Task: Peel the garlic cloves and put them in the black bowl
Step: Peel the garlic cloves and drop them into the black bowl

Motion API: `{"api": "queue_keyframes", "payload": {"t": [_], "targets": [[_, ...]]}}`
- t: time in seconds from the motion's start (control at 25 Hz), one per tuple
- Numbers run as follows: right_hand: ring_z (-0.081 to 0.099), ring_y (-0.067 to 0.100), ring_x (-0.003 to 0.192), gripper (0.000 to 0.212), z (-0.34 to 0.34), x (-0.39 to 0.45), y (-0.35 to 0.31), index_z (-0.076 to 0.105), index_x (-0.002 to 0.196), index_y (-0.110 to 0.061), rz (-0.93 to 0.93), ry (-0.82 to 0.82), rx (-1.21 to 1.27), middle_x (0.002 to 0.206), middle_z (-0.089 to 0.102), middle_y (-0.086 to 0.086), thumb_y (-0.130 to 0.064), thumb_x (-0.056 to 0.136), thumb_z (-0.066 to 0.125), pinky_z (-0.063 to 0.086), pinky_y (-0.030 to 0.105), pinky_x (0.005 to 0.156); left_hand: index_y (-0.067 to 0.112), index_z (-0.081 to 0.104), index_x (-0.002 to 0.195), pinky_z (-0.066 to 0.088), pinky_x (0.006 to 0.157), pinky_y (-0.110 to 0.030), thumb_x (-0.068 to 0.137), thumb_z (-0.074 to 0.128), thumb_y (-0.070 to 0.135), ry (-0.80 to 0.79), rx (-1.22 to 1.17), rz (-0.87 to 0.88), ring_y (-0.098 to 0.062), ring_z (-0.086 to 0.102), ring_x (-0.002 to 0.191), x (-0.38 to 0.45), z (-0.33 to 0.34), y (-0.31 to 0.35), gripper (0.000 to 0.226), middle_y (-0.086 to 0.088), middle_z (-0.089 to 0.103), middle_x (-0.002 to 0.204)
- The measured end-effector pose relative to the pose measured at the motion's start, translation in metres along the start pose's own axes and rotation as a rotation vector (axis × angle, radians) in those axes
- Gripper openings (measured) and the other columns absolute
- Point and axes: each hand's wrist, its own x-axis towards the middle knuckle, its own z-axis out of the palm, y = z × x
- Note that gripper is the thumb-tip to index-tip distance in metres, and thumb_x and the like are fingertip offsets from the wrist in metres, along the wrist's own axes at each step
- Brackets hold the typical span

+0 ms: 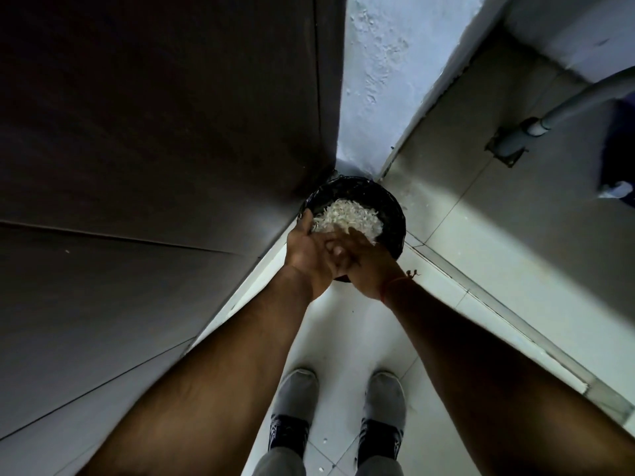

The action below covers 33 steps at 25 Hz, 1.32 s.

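Looked straight down at one black container, round, sat on the floor right in the corner where a dark panel met a pale blue wall. Probably a lined bin rather than a bowl, hard to call in that light. Held a heap of white garlic peels, too many thin flakes to count, strands mostly fanned up and away from the hands, no single long axis to the pile.

Two hands, both over the near rim of the container, pressed together side by side. Left hand cupped with fingers curved against the left edge of the peels, touching them. Right hand laid flatter, fingers stretched forward onto the near side of the heap. Couldn't tell whether either actually gripped anything or just cupped and pushed the peels. Thin red thread round the right wrist.

Two grey shoes down below on the pale tiled floor, toes pointed toward the container, with a few white flecks scattered on the tiles. One grey pipe off to the upper right, well apart from everything.
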Motion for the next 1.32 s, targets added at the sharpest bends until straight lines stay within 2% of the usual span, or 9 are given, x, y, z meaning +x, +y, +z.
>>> {"api": "queue_keyframes", "payload": {"t": [0.08, 0.28, 0.4, 0.52, 0.68, 0.84, 1.0, 1.12, 1.32], "targets": [[0.016, 0.026, 0.156, 0.062, -0.010, 0.001, -0.006, 0.016, 0.164, -0.019, 0.019, -0.008, 0.005, 0.170, 0.013, 0.010, -0.040, 0.106, 0.026, 0.018, 0.046, 0.126, 0.001, 0.065, 0.123, 0.054, 0.077, -0.036, 0.102, 0.034, 0.060, 0.076, 0.033, 0.060, -0.022, 0.063, 0.081, -0.001, -0.008, -0.002, 0.070, -0.013, 0.071, 0.105], [0.053, 0.032, 0.135, 0.043, -0.002, -0.016, -0.018, 0.059, 0.140, -0.004, -0.281, 0.116, 0.267, 0.143, 0.059, 0.018, -0.013, 0.100, 0.050, 0.037, 0.036, 0.118, -0.001, 0.066, 0.101, 0.049, 0.043, -0.025, 0.100, 0.062, 0.007, 0.322, 0.208, 0.145, -0.017, 0.053, 0.045, 0.004, -0.004, -0.005, 0.010, -0.014, 0.065, 0.081], [0.075, 0.031, 0.098, 0.023, -0.015, -0.013, -0.027, 0.077, 0.109, -0.002, 0.159, 0.293, 1.039, 0.104, 0.077, 0.015, 0.004, 0.095, 0.060, 0.061, 0.043, 0.091, -0.008, 0.069, 0.106, 0.059, 0.052, -0.028, 0.092, 0.071, -0.001, 0.311, 0.224, 0.190, -0.018, 0.072, 0.061, 0.003, 0.002, 0.000, 0.016, -0.014, 0.075, 0.082], [0.076, 0.026, 0.083, 0.009, -0.032, -0.014, -0.035, 0.077, 0.097, 0.000, 0.354, 0.346, 1.284, 0.089, 0.078, 0.015, -0.003, 0.089, 0.075, 0.063, 0.035, 0.071, -0.004, 0.072, 0.106, 0.057, 0.051, -0.022, 0.089, 0.076, 0.005, 0.313, 0.267, 0.197, -0.013, 0.073, 0.060, 0.004, 0.007, 0.002, 0.020, -0.012, 0.076, 0.081], [0.075, 0.029, 0.067, 0.010, -0.039, -0.022, -0.038, 0.077, 0.084, -0.002, 0.419, 0.456, 1.097, 0.074, 0.076, 0.012, -0.001, 0.077, 0.085, 0.065, 0.039, 0.066, 0.005, 0.071, 0.094, 0.052, 0.042, -0.020, 0.093, 0.075, 0.013, 0.385, 0.412, 0.146, -0.009, 0.065, 0.046, 0.001, 0.009, 0.000, 0.009, -0.010, 0.074, 0.078], [0.071, 0.016, 0.082, 0.021, -0.035, -0.029, -0.037, 0.081, 0.090, -0.003, 0.213, 0.538, 0.642, 0.089, 0.078, 0.009, 0.008, 0.082, 0.065, 0.055, 0.017, 0.082, -0.002, 0.072, 0.094, 0.064, 0.065, -0.032, 0.090, 0.068, -0.010, 0.400, 0.550, 0.315, -0.028, 0.076, 0.073, 0.000, 0.009, -0.006, 0.010, -0.019, 0.075, 0.085], [0.065, 0.033, 0.116, 0.028, -0.041, -0.029, -0.039, 0.073, 0.116, -0.004, 0.025, 0.284, 0.116, 0.120, 0.071, 0.018, -0.012, 0.093, 0.059, 0.047, 0.041, 0.107, 0.010, 0.068, 0.129, 0.053, 0.104, -0.040, 0.090, 0.066, 0.012, 0.328, 1.074, 0.331, -0.029, 0.064, 0.120, -0.013, 0.017, -0.005, 0.038, -0.014, 0.069, 0.128], [0.048, 0.033, 0.135, 0.045, -0.063, -0.050, -0.050, 0.057, 0.140, -0.014, 0.076, 0.116, -0.075, 0.147, 0.052, 0.015, -0.027, 0.097, 0.052, 0.039, 0.044, 0.113, 0.009, 0.066, 0.123, 0.049, 0.100, -0.039, 0.094, 0.049, 0.035, 0.223, 1.594, 0.342, -0.035, 0.060, 0.119, -0.043, 0.027, 0.003, 0.042, -0.016, 0.066, 0.128], [0.031, 0.031, 0.147, 0.055, -0.118, -0.129, -0.075, 0.040, 0.151, -0.020, 0.129, 0.075, -0.238, 0.162, 0.032, 0.008, -0.036, 0.100, 0.046, 0.040, 0.050, 0.109, 0.013, 0.063, 0.124, 0.051, 0.098, -0.047, 0.084, 0.024, 0.061, 0.184, 2.032, 0.437, -0.038, 0.057, 0.118, -0.113, 0.058, 0.016, 0.073, -0.016, 0.060, 0.131]]}}
